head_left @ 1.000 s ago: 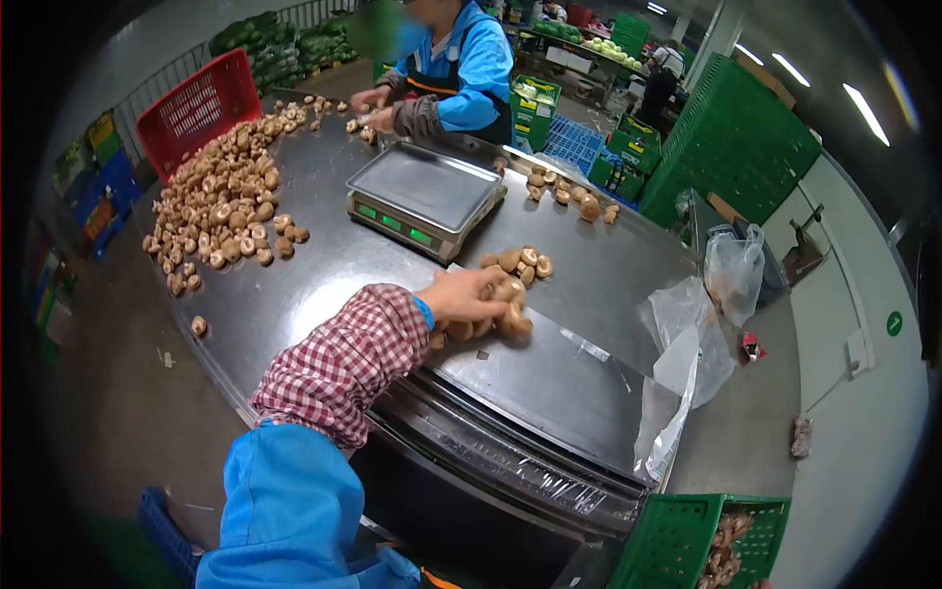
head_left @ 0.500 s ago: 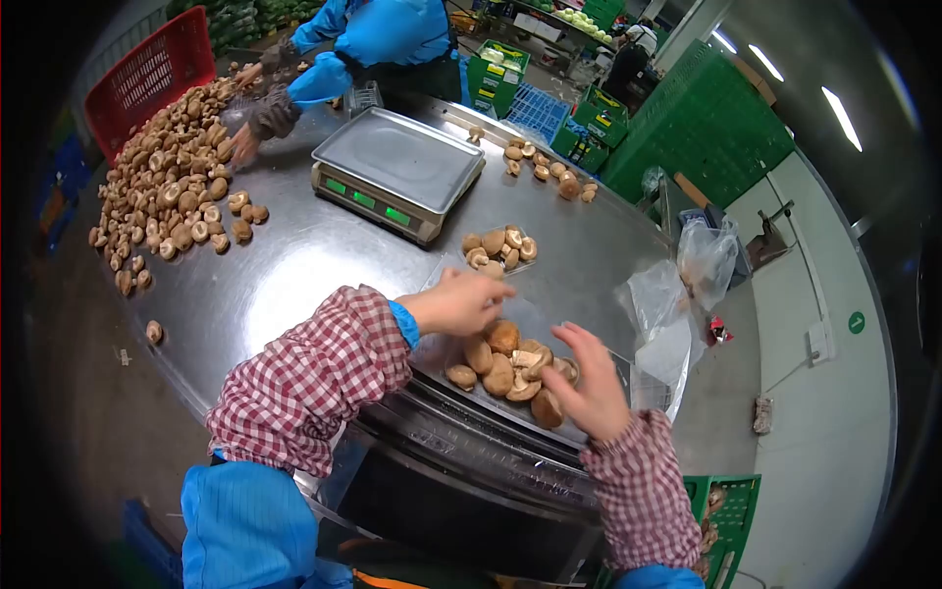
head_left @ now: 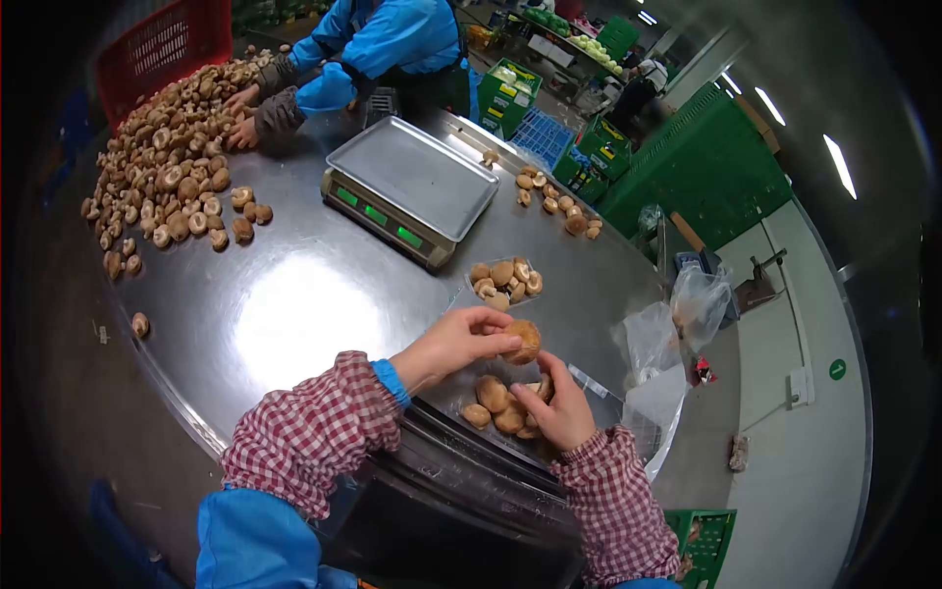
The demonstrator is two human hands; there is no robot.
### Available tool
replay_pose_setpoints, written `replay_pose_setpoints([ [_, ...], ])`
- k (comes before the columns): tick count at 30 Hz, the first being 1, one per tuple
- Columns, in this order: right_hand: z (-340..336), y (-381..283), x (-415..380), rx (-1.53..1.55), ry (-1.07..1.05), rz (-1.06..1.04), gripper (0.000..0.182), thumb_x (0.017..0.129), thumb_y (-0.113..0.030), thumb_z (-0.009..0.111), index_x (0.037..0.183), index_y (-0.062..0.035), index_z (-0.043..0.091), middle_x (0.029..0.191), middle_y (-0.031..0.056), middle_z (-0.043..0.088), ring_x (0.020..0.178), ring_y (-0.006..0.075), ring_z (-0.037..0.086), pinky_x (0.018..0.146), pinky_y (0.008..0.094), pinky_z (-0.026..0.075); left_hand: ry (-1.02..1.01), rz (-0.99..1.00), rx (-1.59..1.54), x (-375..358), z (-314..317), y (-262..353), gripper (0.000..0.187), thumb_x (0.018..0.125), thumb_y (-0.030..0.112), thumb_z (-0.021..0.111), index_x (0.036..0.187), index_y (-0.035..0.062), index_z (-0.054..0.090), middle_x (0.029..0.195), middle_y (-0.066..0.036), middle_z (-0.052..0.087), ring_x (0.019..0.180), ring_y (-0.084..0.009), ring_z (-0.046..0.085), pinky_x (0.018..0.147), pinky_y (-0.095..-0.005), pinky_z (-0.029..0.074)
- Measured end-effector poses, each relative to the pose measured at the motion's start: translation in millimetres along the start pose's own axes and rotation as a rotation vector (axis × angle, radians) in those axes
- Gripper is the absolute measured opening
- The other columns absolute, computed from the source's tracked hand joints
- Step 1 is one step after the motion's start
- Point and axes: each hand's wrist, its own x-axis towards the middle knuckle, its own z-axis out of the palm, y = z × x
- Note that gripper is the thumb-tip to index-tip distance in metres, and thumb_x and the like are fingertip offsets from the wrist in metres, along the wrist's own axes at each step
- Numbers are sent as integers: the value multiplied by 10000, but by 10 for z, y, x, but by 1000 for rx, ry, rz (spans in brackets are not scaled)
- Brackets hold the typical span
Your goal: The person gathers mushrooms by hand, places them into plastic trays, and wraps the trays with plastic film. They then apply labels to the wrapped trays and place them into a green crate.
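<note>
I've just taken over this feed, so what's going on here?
The left hand holds a brown mushroom in its grip, over the table. The right hand is at a small group close by; whether it grips one is unclear. Another batch sits between them and the scale, whose displays are lit. Across the table, a co-worker has both hands at the big pile.

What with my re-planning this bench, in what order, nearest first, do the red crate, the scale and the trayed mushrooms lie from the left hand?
From the left hand:
1. Trayed mushrooms: just ahead, slightly right.
2. Scale: farther ahead, slightly left.
3. Red crate: far left, beyond the pile.
</note>
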Motion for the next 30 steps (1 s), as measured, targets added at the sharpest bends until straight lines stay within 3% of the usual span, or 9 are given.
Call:
replay_pose_setpoints([
  [3,67,69,48,271,34,19,443,850,-271,588,1197,-19,476,1161,169,517,1079,273,517,886,315,409,17,-26,-62,-206,-5,106,401,796,220,699,1080,-26,558,927,-53,619,846,-93,578,728,-218,475],
  [13,177,46,49,285,141,78,267,852,-172,572,1096,-63,563,1113,136,548,1004,276,530,915,360,379,86,-6,-175,-429,25,73,412,804,215,694,1100,-25,538,948,-67,612,851,-102,584,727,-215,485],
  [15,-43,-304,-25,179,343,-240,205,815,-150,616,1007,-79,611,1019,99,587,973,252,541,939,351,349,77,0,-176,-478,57,103,410,805,209,693,1106,-21,536,961,-70,608,859,-104,583,731,-215,485],
  [18,-205,-598,-70,-58,336,-360,170,772,-134,658,933,-85,628,933,68,600,946,226,549,952,343,328,-8,50,-160,-518,142,145,404,808,195,689,1115,-15,532,983,-74,599,883,-109,580,747,-215,486],
  [20,-217,-596,-96,-105,368,-404,131,762,-51,646,890,-62,618,913,107,582,872,241,552,833,307,395,14,79,-130,-552,206,162,400,808,183,688,1118,-14,532,983,-72,597,901,-113,577,763,-219,485],
  [22,-232,-631,-194,-133,324,-343,124,760,-72,657,869,-66,599,850,71,553,815,222,526,827,351,374,15,71,-172,-578,268,158,402,810,182,685,1123,-15,528,985,-71,596,897,-114,579,768,-218,484],
  [26,-501,-757,-781,540,-436,-396,83,806,-53,621,810,-10,550,817,64,519,783,196,502,710,291,403,-7,22,-194,-586,317,177,419,813,197,682,1133,-24,527,967,-60,600,878,-106,579,765,-216,477],
  [28,-486,-511,-1174,946,-829,-325,83,831,-64,603,815,-12,539,834,66,514,818,192,502,744,293,404,-7,3,-80,-528,355,190,379,822,186,667,1112,-24,546,936,-65,612,843,-100,584,716,-214,481],
  [30,-463,-272,-1648,964,-1010,-104,175,867,-156,590,734,-44,578,733,44,541,702,183,530,693,285,429,-6,-18,35,-436,417,173,340,830,176,652,1092,-24,566,906,-69,624,809,-93,588,666,-212,485],
])
